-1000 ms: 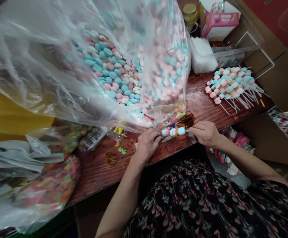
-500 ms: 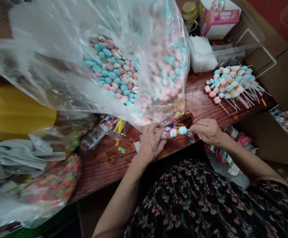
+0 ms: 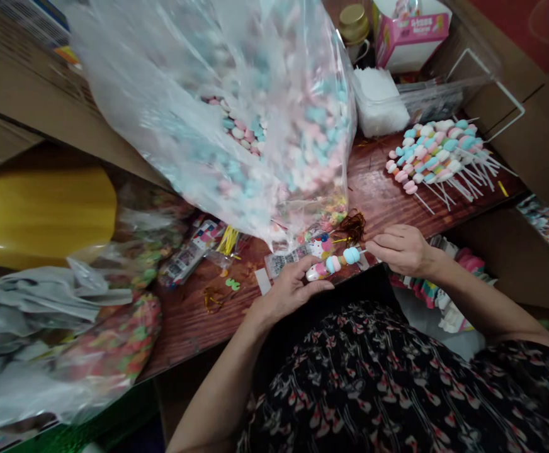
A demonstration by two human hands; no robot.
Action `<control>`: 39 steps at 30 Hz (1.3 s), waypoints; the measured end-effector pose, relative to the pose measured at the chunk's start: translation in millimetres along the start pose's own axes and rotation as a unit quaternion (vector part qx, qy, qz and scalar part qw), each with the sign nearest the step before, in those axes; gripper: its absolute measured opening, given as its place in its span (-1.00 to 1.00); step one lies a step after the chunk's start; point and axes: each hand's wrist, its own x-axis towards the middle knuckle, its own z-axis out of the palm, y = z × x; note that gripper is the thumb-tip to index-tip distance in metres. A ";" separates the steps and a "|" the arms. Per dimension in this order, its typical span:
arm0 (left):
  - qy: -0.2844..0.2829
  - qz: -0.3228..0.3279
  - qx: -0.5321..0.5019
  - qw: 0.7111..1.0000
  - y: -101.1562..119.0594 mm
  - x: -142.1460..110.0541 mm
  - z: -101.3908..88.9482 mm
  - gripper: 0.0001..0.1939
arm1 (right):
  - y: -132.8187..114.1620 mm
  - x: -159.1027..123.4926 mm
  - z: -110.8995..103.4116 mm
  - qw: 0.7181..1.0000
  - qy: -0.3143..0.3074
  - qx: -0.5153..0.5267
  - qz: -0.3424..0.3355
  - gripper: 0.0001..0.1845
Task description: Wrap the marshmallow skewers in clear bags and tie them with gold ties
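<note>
A candy skewer [image 3: 334, 264] with blue, pink and white pieces on a white stick lies between my two hands, slightly tilted up toward the right. My right hand [image 3: 400, 250] is closed in a pinch on the stick end. My left hand [image 3: 291, 290] curls around the skewer's left end, thumb below and fingers above, where a pink and white printed part shows; I cannot tell if this is a wrapper. Just behind lie printed clear packets [image 3: 286, 258] and a tangle of brown ties [image 3: 352, 226].
A big clear bag [image 3: 218, 163] of pastel candies fills the back middle. Finished-looking candy sticks [image 3: 437, 157] are piled at the right, before a plastic bin [image 3: 430, 104]. To the left are a yellow rounded object [image 3: 43, 217], a bag of gummies [image 3: 114, 346] and yellow ties [image 3: 228, 241].
The big bag's loose opening has swung up and over, covering most of the exposed candies. My left hand has lowered slightly and its thumb has straightened, exposing more of the skewer's left end.
</note>
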 end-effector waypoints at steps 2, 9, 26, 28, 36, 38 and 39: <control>-0.006 -0.013 0.004 1.000 2.0 0.9 2.0 -0.64 | -2.6 1.6 -3.3 1.000 0.007 -0.002 -0.014 -0.78; 0.004 -0.027 0.041 0.999 1.5 8.4 11.5 -0.73 | -27.5 16.7 -15.0 0.999 -0.009 -0.022 -0.026 -0.77; -0.076 -0.040 0.023 0.996 13.8 11.2 11.5 -0.73 | -5.2 44.8 -27.5 0.995 -0.032 -0.051 -0.083 -0.81; -0.071 -0.043 -0.040 0.996 16.0 14.1 12.1 -0.66 | -6.7 45.1 -26.2 0.995 -0.037 -0.037 -0.088 -0.79; -0.060 -0.051 -0.062 0.995 22.5 25.7 24.9 -0.69 | -34.2 40.7 4.3 0.994 -0.071 0.025 -0.074 -0.75; -0.045 -0.045 -0.069 0.996 25.2 27.5 27.3 -0.69 | -37.8 43.9 10.5 0.994 -0.080 0.035 -0.067 -0.75; -0.035 -0.042 -0.083 0.995 27.1 27.4 26.8 -0.70 | -38.0 46.3 11.8 0.994 -0.084 0.039 -0.061 -0.75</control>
